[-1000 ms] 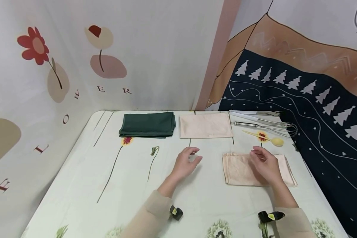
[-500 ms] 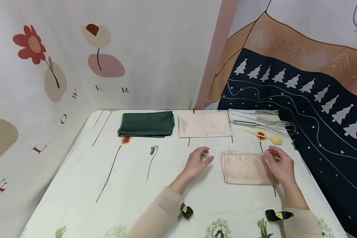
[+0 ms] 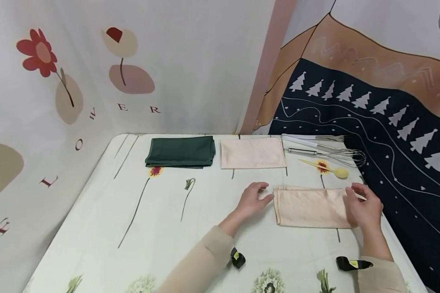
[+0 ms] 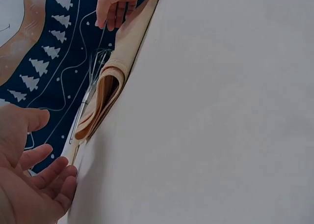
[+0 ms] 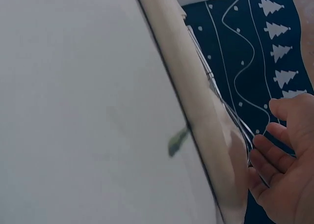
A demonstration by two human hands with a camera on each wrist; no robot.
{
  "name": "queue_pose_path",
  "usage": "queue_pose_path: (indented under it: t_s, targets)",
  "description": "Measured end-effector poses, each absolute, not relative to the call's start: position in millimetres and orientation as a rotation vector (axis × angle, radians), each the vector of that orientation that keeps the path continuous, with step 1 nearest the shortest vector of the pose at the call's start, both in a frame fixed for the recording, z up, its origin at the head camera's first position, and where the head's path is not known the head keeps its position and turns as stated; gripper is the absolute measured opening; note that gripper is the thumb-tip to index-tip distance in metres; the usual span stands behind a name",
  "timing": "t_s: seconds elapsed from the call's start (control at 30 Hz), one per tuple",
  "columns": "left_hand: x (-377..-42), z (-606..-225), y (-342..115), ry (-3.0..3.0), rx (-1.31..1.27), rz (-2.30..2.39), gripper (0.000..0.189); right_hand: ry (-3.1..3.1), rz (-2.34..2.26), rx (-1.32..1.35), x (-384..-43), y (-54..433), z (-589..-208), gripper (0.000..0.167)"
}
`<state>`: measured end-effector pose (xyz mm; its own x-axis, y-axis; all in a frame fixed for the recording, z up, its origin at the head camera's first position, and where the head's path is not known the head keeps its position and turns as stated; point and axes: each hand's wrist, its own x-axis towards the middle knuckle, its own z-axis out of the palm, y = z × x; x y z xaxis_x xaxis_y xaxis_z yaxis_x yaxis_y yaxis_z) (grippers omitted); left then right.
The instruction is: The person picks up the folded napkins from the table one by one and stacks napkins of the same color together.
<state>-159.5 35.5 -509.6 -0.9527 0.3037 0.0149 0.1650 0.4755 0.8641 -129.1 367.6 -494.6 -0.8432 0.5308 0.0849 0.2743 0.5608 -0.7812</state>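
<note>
A folded peach cloth lies on the right half of the table, its layered fold facing left. My left hand is just off that left edge, fingers loosely bent and holding nothing. At the opposite end my right hand overlaps the cloth's right edge in the head view, fingers relaxed with nothing between them. The left wrist view shows the rolled layers of the peach cloth beyond the left fingers. In the right wrist view the right hand is beside the cloth's long side.
Along the back lie a folded dark green cloth and a folded pale pink cloth. Right of them are a whisk, a white-handled fork and a yellow spoon. A patterned curtain borders the table's right side.
Both hands have moved right. My right hand has slid from over the middle of the peach cloth to its right end; my left hand has come close to its left edge.
</note>
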Motion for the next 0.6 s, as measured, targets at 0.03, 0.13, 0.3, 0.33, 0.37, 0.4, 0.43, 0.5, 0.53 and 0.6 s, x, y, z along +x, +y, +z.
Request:
queue_pose_path:
  t_s: [0.03, 0.13, 0.3, 0.33, 0.37, 0.4, 0.43, 0.5, 0.53, 0.6]
  targets:
    - [-160, -510, 37, 2.58, 0.415, 1.483, 0.042, -2.489, 1.171, -0.669, -129, 370, -496, 0.045]
    - [-162, -512, 41, 2.581, 0.422, 1.489, 0.044, -2.512, 1.216, -0.689, -127, 378, -499, 0.052]
    - [-165, -515, 49, 2.568, 0.421, 1.489, 0.05, -2.632, 1.325, -0.638, -125, 393, -504, 0.07]
    - [-165, -515, 51, 2.572, 0.424, 1.476, 0.051, -2.652, 1.342, -0.63, -124, 395, -504, 0.073]
    - [-165, -515, 52, 2.579, 0.433, 1.466, 0.051, -2.667, 1.356, -0.63, -125, 397, -505, 0.075]
    - [-165, -514, 54, 2.586, 0.44, 1.449, 0.052, -2.672, 1.363, -0.643, -125, 398, -506, 0.075]
    - [-165, -514, 55, 2.592, 0.447, 1.435, 0.052, -2.676, 1.369, -0.66, -125, 400, -507, 0.076]
    - [-164, -514, 57, 2.604, 0.461, 1.411, 0.053, -2.676, 1.377, -0.703, -127, 402, -508, 0.076]
    - [-163, -513, 58, 2.608, 0.462, 1.405, 0.053, -2.676, 1.374, -0.72, -127, 402, -509, 0.075]
    - [-163, -513, 60, 2.618, 0.455, 1.38, 0.056, -2.677, 1.373, -0.731, -129, 403, -510, 0.074]
